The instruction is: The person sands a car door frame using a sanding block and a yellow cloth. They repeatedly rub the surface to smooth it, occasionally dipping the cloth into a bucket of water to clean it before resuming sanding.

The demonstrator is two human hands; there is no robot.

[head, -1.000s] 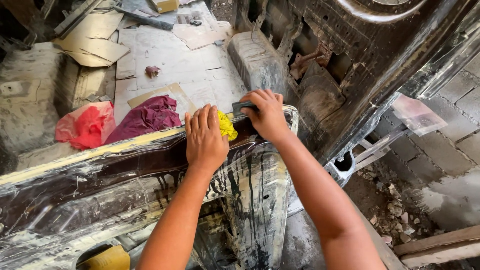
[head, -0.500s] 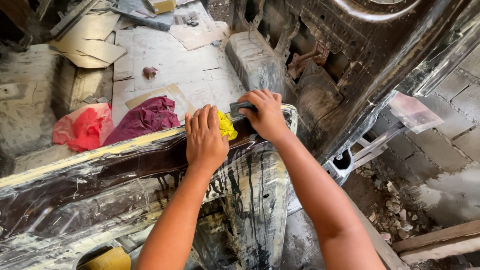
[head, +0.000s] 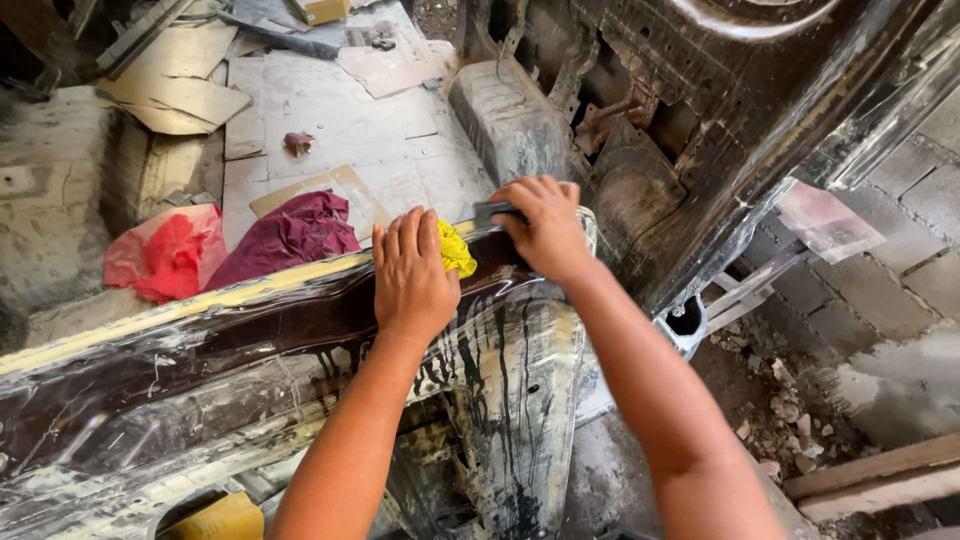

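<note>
We see two rags (head: 230, 245) lying on the floor (head: 330, 120) behind the sill's (head: 200, 330) left end.

A single head-worn camera looks steeply down and forward from just above the person's arms, close enough that both forearms enter from the bottom edge. It faces a wet, dark car body sill (head: 250, 330) crossing the frame, with the stripped cabin floor (head: 330, 110) beyond and paving blocks (head: 900, 250) at right.

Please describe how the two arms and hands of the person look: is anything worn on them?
Both forearms are bare, with no sleeve in view. The left hand and the right hand wear no gloves. I see no watch, ring or bracelet on either. The fingers look unmarked; finer detail is too small to tell.
</note>
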